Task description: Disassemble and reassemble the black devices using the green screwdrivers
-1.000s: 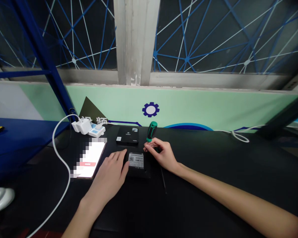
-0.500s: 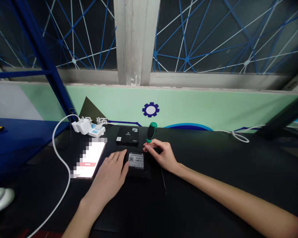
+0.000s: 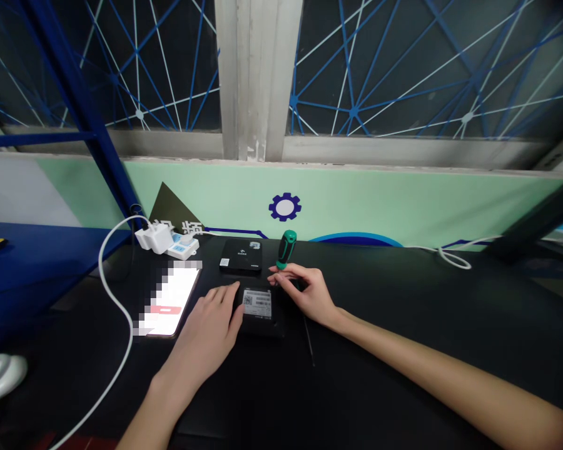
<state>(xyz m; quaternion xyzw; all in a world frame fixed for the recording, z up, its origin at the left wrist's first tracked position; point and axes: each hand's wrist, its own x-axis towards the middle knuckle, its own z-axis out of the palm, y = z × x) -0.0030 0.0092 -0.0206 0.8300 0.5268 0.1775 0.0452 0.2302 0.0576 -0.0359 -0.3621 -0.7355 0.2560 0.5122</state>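
A small black box (image 3: 258, 306) with a white label on top lies on the dark table (image 3: 403, 325). My left hand (image 3: 206, 334) lies flat beside it, fingers stretched out and touching its left edge. My right hand (image 3: 307, 294) is closed in a pinch on a screwdriver (image 3: 287, 245) with a green handle. The screwdriver stands nearly upright at the box's far right corner, and its tip is hidden behind my fingers.
A second black box (image 3: 241, 255) sits just behind the first. A lit phone (image 3: 171, 300) lies to the left, with a white charger (image 3: 154, 237) and its white cable (image 3: 112, 300) beyond it. A thin dark rod (image 3: 309, 344) lies under my right wrist. Another white cable (image 3: 453, 257) loops at the back right.
My right hand's fingertips have shifted very slightly up and to the left on the screwdriver. My left hand and the box have not moved.
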